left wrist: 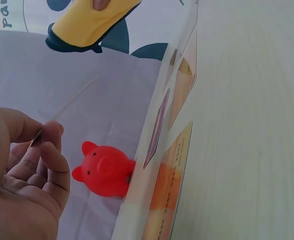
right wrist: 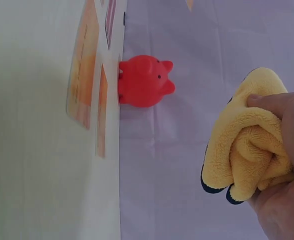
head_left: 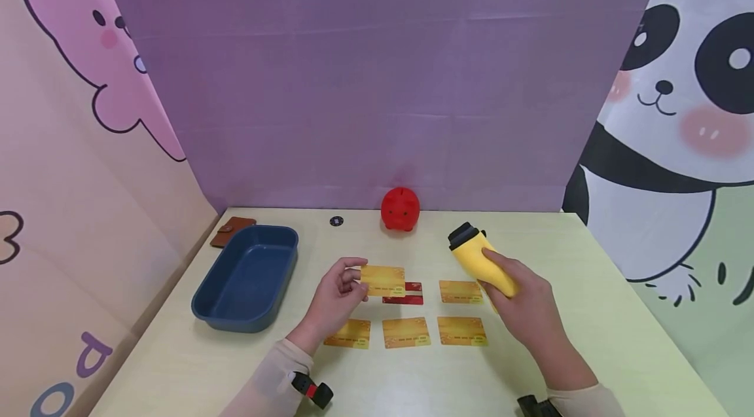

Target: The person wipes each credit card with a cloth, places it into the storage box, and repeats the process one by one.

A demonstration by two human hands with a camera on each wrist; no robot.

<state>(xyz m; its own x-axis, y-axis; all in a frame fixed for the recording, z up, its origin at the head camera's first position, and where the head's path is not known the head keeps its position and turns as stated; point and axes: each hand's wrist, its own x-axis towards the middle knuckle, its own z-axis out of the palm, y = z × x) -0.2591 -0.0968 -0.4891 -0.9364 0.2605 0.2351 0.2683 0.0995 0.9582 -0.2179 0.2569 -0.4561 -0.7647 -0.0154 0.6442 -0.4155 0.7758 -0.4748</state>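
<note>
My left hand [head_left: 334, 299] pinches a gold bank card [head_left: 385, 276] by its left edge, raised off the table; in the left wrist view that card [left wrist: 77, 97] shows nearly edge-on. Partly behind it lies a red card [head_left: 412, 298]. My right hand [head_left: 527, 299] grips a folded yellow towel [head_left: 480, 263] with black edging, held above the table; its fluffy folds [right wrist: 252, 145] show in the right wrist view. More gold cards lie flat: one [head_left: 456, 291] beside the red card, and a front row with a left card [head_left: 356, 337], a middle card [head_left: 406, 332] and a right card [head_left: 462, 330].
A blue tray [head_left: 244, 324] stands on the left of the table, with a brown wallet [head_left: 233, 231] behind it. At the back are a small black disc [head_left: 336, 221] and a red piggy bank [head_left: 400, 209]. A purple backdrop [head_left: 377, 76] rises behind the table.
</note>
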